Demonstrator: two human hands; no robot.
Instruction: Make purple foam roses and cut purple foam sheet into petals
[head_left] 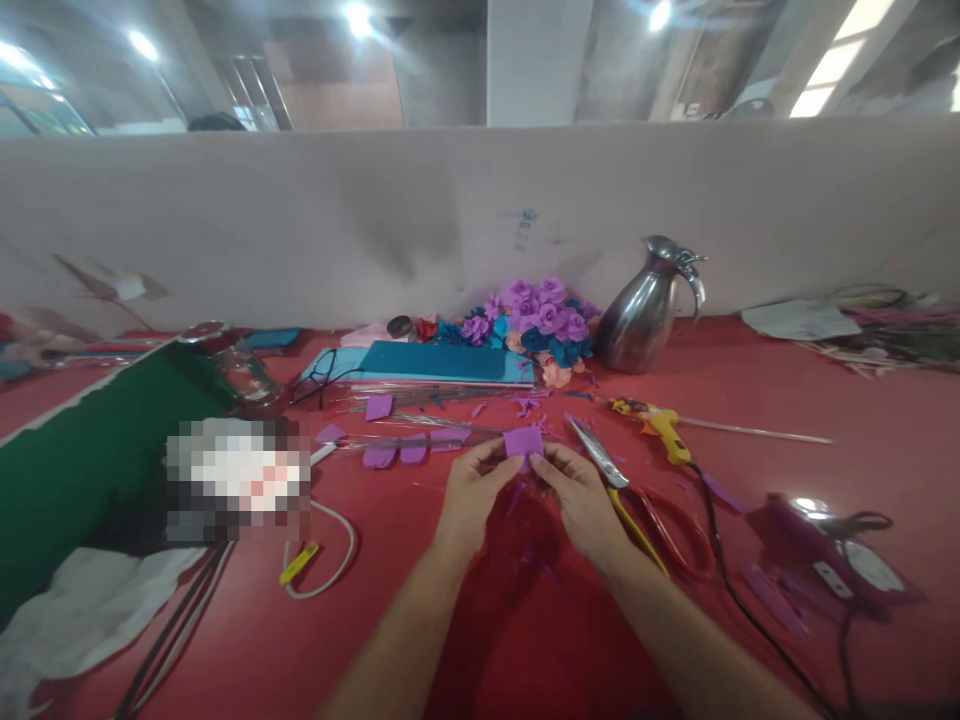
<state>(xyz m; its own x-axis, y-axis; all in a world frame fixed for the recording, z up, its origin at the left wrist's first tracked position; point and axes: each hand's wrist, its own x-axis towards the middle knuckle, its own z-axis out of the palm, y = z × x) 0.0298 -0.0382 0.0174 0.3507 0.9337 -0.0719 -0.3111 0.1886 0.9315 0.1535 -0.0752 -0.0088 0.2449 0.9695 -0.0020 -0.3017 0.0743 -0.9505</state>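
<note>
A small square of purple paper [523, 441] is held upright between my two hands above the red table. My left hand [478, 482] pinches its left side, and my right hand [571, 485] pinches its lower right side. Purple scraps [517, 495] lie just below my fingers. Beside my right hand rest large scissors [600, 455] with one red and one yellow handle. To the left of my left hand lie several cut purple pieces [413, 449] and thin metal wires [435, 422].
Paper flowers [547, 315] in purple, blue and pink stand behind, near a steel jug [643, 310]. A yellow glue gun [664, 428] with a black cord lies to the right. Blue sheets [435, 360], glasses [322, 378], a white cable [351, 545] and a green divider [112, 440] are around.
</note>
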